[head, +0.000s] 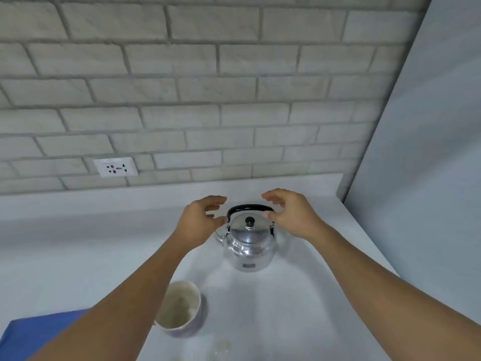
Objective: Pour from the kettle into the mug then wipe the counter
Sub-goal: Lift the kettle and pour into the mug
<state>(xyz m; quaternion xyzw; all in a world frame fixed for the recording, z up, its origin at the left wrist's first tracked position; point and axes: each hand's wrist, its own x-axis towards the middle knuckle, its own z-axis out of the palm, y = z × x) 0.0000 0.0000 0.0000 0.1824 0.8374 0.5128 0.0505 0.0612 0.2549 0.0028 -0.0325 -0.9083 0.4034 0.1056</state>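
Observation:
A shiny metal kettle (248, 246) with a black arched handle and a black lid knob stands on the white counter (299, 295), its spout pointing left. My left hand (200, 220) hovers at the handle's left end, fingers spread and holding nothing. My right hand (291, 212) is at the handle's right end, fingers apart, thumb close to the handle. A cream mug (182, 306) stands nearer to me, partly hidden behind my left forearm; it looks empty apart from a dark smudge inside.
A blue cloth (33, 334) lies at the counter's near left corner. A white wall socket (115, 166) sits on the grey brick wall behind. A pale panel (429, 165) closes the counter's right side. Faint wet marks (221, 347) show near the front edge.

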